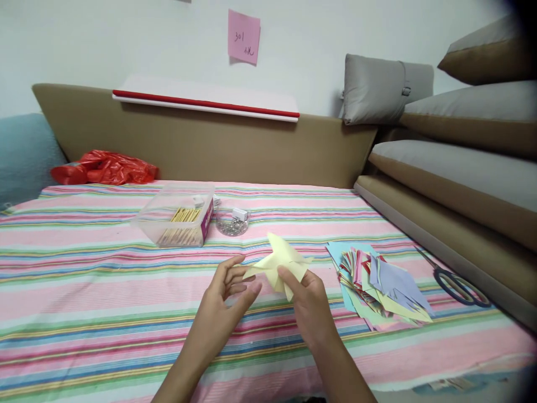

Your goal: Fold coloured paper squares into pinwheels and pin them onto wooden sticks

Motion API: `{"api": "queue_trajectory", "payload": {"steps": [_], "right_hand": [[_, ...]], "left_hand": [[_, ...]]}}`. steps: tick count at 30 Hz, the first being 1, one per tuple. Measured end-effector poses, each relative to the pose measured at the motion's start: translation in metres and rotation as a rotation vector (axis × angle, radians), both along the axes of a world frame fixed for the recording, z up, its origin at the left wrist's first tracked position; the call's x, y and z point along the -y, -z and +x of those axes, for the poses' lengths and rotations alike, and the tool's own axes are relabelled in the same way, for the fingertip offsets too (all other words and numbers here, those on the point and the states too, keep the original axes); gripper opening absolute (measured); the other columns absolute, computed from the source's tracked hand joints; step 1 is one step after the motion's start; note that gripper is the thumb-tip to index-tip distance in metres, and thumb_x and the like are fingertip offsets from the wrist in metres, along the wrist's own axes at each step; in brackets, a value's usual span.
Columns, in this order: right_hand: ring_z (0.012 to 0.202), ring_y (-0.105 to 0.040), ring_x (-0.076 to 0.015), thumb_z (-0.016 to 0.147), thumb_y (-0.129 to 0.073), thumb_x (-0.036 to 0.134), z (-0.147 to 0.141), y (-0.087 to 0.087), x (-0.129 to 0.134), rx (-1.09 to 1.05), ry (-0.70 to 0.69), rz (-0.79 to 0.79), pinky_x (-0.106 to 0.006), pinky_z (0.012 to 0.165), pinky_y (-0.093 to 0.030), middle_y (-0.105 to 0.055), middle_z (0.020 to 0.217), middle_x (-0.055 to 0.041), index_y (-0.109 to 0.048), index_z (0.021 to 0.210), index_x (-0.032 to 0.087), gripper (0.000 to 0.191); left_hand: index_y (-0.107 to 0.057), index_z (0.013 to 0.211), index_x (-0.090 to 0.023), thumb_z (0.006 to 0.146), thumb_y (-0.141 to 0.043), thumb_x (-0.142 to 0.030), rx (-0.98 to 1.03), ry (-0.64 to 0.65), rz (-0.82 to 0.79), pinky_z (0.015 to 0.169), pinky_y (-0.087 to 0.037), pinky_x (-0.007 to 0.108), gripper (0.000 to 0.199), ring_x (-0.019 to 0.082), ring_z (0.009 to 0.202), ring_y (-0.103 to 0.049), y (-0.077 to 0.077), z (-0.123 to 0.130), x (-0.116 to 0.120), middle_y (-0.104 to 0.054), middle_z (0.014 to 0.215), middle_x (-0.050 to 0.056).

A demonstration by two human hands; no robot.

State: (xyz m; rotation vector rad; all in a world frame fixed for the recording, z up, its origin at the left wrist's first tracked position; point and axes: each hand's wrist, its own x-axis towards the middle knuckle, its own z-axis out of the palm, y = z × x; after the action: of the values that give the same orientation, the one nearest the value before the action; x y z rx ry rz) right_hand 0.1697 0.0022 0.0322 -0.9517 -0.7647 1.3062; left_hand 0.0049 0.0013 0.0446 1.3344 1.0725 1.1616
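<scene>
Pale yellow paper, matte and creased, is pinched in the right hand (309, 308), the thumb pressed on its face and the other fingers behind. This folded paper (279, 262) spreads into several pointed flaps, held up above the striped cloth (104, 302) and angled between the two hands. The left hand (226, 299) is loosely open, its fingers curved and its thumb set apart; they come right up to the paper's left point, though whether they touch it I cannot tell.

Beyond the hands, toward the left, a clear, hard-walled plastic box (145, 223) with a purple label on its right end holds slim, yellowish sticks (185, 217) lying side by side. Just beside it, a round transparent container (217, 225) holds small, shiny metal pieces (233, 228), with a small white block (239, 215) at its far side. To the right of the hands lies a loose pile of cut paper (377, 285) in blue, lilac, green, pink, red and yellow, its edges jagged and fanned. Dark-handled scissors (461, 288) lie just beyond its right side, blades pointing away.

Farther out, crumpled, glossy red plastic (117, 168) sits at the far left, while plump grey-and-brown cushions (470, 162) are stacked along the right. A pink note (244, 36) clings to the pale wall (302, 45).
</scene>
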Motion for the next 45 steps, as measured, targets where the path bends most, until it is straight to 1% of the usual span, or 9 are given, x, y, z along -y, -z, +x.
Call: {"api": "queue_trajectory", "payload": {"steps": [9, 17, 22, 25, 28, 32, 34, 41, 45], "right_hand": [[0.101, -0.068, -0.0228, 0.080, -0.074, 0.034, -0.036, -0.003, 0.008, -0.361, 0.037, 0.028, -0.034, 0.089, -0.053, -0.075, 0.103, -0.0028, -0.073, 0.102, 0.023, 0.025], [0.106, -0.067, -0.0293, 0.075, -0.076, 0.042, -0.056, -0.001, 0.015, -0.268, 0.047, -0.026, -0.042, 0.093, -0.053, -0.075, 0.105, -0.0073, -0.073, 0.101, 0.019, 0.035], [0.104, -0.066, -0.0281, 0.080, -0.073, 0.042, -0.052, 0.002, 0.013, -0.215, -0.007, 0.002, -0.041, 0.088, -0.054, -0.073, 0.108, -0.0081, -0.069, 0.108, 0.020, 0.036], [0.097, -0.066, -0.0245, 0.090, -0.059, 0.048, -0.041, 0.009, 0.012, -0.091, 0.075, 0.032, -0.040, 0.082, -0.055, -0.068, 0.112, -0.0084, -0.054, 0.123, 0.023, 0.042], [0.094, -0.064, -0.0218, 0.092, -0.057, 0.041, -0.024, 0.015, 0.013, 0.274, 0.218, 0.188, -0.042, 0.083, -0.053, -0.059, 0.119, -0.0078, -0.043, 0.129, 0.029, 0.041], [0.113, -0.052, -0.0276, 0.087, -0.064, 0.024, -0.006, 0.014, 0.015, 0.985, 0.244, 0.593, -0.050, 0.093, -0.047, -0.044, 0.134, -0.0086, -0.062, 0.111, 0.030, 0.025], [0.115, -0.049, -0.0285, 0.086, -0.066, 0.019, -0.003, 0.011, 0.015, 1.149, 0.239, 0.712, -0.049, 0.093, -0.047, -0.042, 0.134, -0.0083, -0.067, 0.104, 0.030, 0.020], [0.106, -0.051, -0.0251, 0.087, -0.068, 0.015, -0.003, 0.005, 0.016, 1.146, 0.272, 0.800, -0.044, 0.086, -0.050, -0.048, 0.114, -0.0070, -0.071, 0.094, 0.029, 0.015], [0.104, -0.051, -0.0232, 0.089, -0.066, 0.020, -0.004, 0.001, 0.019, 1.022, 0.250, 0.682, -0.041, 0.088, -0.047, -0.047, 0.110, -0.0061, -0.072, 0.091, 0.028, 0.011]], "left_hand": [[-0.067, 0.104, -0.019, 0.080, -0.076, -0.039, 0.259, 0.011, -0.143, 0.087, -0.053, 0.030, 0.032, 0.023, 0.103, -0.066, 0.004, 0.023, 0.002, -0.072, 0.108, 0.008], [-0.064, 0.080, -0.018, 0.081, -0.075, -0.039, 0.314, -0.122, -0.169, 0.068, -0.049, 0.021, 0.023, 0.015, 0.076, -0.063, 0.004, 0.026, 0.005, -0.069, 0.078, 0.000], [-0.065, 0.080, -0.018, 0.080, -0.076, -0.040, 0.328, -0.136, -0.175, 0.069, -0.049, 0.022, 0.025, 0.016, 0.077, -0.064, 0.002, 0.022, 0.003, -0.070, 0.080, 0.001], [-0.068, 0.086, -0.017, 0.080, -0.076, -0.042, 0.397, -0.170, -0.204, 0.071, -0.050, 0.024, 0.026, 0.018, 0.080, -0.066, 0.003, 0.018, -0.001, -0.073, 0.085, 0.003], [-0.069, 0.085, -0.016, 0.077, -0.079, -0.041, 0.482, -0.226, -0.241, 0.070, -0.050, 0.022, 0.028, 0.015, 0.076, -0.065, 0.003, 0.012, -0.005, -0.073, 0.083, 0.003], [-0.069, 0.083, -0.016, 0.076, -0.080, -0.040, 0.526, -0.234, -0.250, 0.070, -0.050, 0.021, 0.027, 0.015, 0.076, -0.064, 0.001, 0.006, -0.005, -0.072, 0.080, 0.002], [-0.069, 0.082, -0.016, 0.076, -0.081, -0.039, 0.522, -0.221, -0.238, 0.068, -0.050, 0.020, 0.026, 0.014, 0.073, -0.063, 0.000, 0.006, -0.004, -0.070, 0.077, 0.001], [-0.068, 0.079, -0.016, 0.079, -0.077, -0.041, 0.391, -0.194, -0.170, 0.066, -0.047, 0.020, 0.027, 0.013, 0.072, -0.058, 0.003, 0.007, -0.004, -0.067, 0.077, 0.001], [-0.065, 0.076, -0.016, 0.079, -0.077, -0.041, 0.335, -0.187, -0.135, 0.065, -0.045, 0.021, 0.028, 0.014, 0.071, -0.056, 0.004, 0.009, -0.003, -0.064, 0.073, 0.000]]}}
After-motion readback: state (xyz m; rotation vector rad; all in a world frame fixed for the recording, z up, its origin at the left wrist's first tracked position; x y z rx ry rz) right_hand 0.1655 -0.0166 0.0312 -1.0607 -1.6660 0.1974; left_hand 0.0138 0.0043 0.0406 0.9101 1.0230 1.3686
